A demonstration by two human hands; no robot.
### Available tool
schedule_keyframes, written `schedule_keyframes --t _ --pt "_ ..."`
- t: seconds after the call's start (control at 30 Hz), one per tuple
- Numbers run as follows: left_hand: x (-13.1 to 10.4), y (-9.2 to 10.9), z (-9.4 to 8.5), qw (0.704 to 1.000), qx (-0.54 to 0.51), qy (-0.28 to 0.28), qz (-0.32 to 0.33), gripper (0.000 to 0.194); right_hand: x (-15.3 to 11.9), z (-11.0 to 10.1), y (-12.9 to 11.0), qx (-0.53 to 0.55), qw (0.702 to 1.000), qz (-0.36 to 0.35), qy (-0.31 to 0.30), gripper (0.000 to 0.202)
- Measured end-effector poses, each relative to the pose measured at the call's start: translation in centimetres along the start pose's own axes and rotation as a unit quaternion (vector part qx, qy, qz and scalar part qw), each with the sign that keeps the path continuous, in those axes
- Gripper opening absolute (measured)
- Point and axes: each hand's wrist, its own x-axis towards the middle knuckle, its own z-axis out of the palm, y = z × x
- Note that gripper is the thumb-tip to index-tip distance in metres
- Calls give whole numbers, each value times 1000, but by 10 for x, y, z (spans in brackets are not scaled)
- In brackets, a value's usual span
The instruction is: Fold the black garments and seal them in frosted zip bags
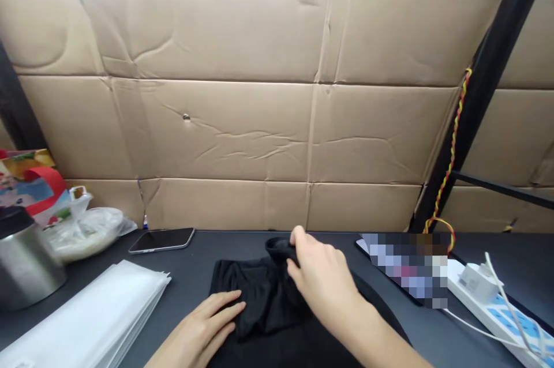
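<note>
A black cloth garment lies on the dark table at the lower middle, wrinkled, its upper right part lifted in a fold. My right hand pinches that raised edge between thumb and fingers. Flat on the left side of the cloth rests my left hand, its fingers slightly apart and holding nothing. Where the garment meets the front of the picture, black fabric continues downward and its border is hard to make out.
White plastic sleeves, a steel flask, a clear bag and a phone are at left. A blurred-out device and a power strip with cables lie right. Cardboard stands behind.
</note>
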Motion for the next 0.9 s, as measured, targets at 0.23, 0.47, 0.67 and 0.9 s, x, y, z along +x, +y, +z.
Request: schedule_keyframes --t 0.23,0.47,0.67,0.9 --pt "-2 1 -3 1000 -19 -16 -8 31 -20 47 -48 101 972 -173 -120 34" --pt "-3 0 -1 999 -32 -6 -34 27 -29 41 16 200 932 -251 -171 86" --pt "-5 12 -8 994 -70 -20 -87 29 -30 65 11 183 931 -237 -211 86" --pt "22 21 -13 959 -195 -2 -204 28 -33 50 11 213 941 -196 -175 75"
